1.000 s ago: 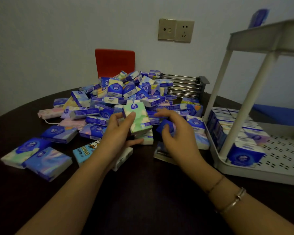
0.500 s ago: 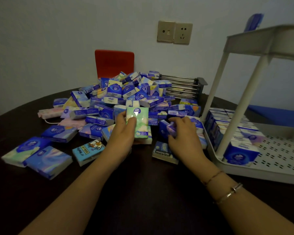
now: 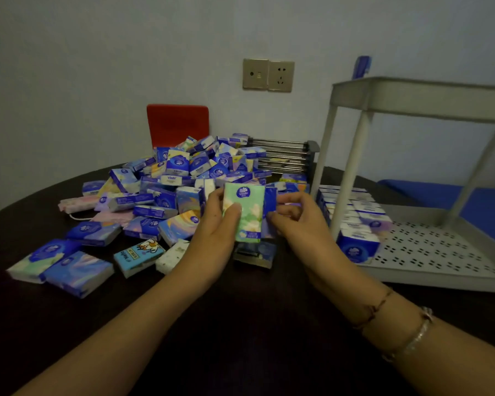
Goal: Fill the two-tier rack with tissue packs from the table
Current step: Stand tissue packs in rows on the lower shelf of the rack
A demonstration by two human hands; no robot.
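The left hand (image 3: 212,232) grips a pale green tissue pack (image 3: 245,214) with white flowers and a round blue logo, upright above the dark table (image 3: 240,324), in front of the pile of packs (image 3: 183,178). The right hand (image 3: 300,221) pinches a dark blue pack (image 3: 270,202) touching its right edge. The white rack (image 3: 440,270) stands to the right, a row of packs on its lower tier.

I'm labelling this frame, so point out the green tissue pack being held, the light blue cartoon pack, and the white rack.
green tissue pack (image 3: 245,215), head view, front face.
light blue cartoon pack (image 3: 139,255), head view, top face.
white rack (image 3: 440,270), head view, lower tier's front rim.
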